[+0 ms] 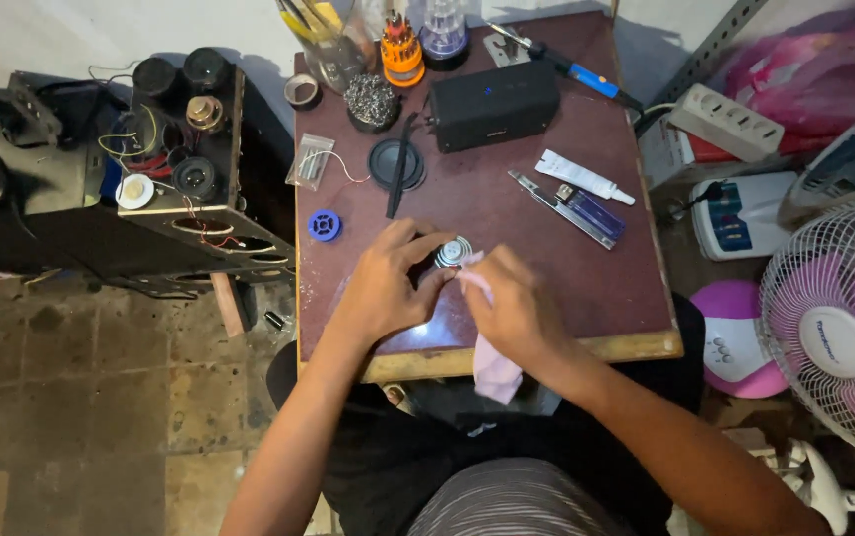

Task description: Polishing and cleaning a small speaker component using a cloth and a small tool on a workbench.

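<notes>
Over the near part of a dark brown table (586,278), my left hand (383,288) holds a small round metal part (453,251) with its fingertips. My right hand (517,308) grips a pale pink cloth (495,369) and presses a corner of it against that part. The cloth hangs down past the table's front edge. Both hands touch each other around the part.
On the table lie a black round speaker cone (394,164), a black box speaker (495,104), a white tube (584,177), a blue spool (324,225), a small bag (310,161) and tool jars (402,50). An open speaker cabinet (164,159) stands left, a fan (834,333) right.
</notes>
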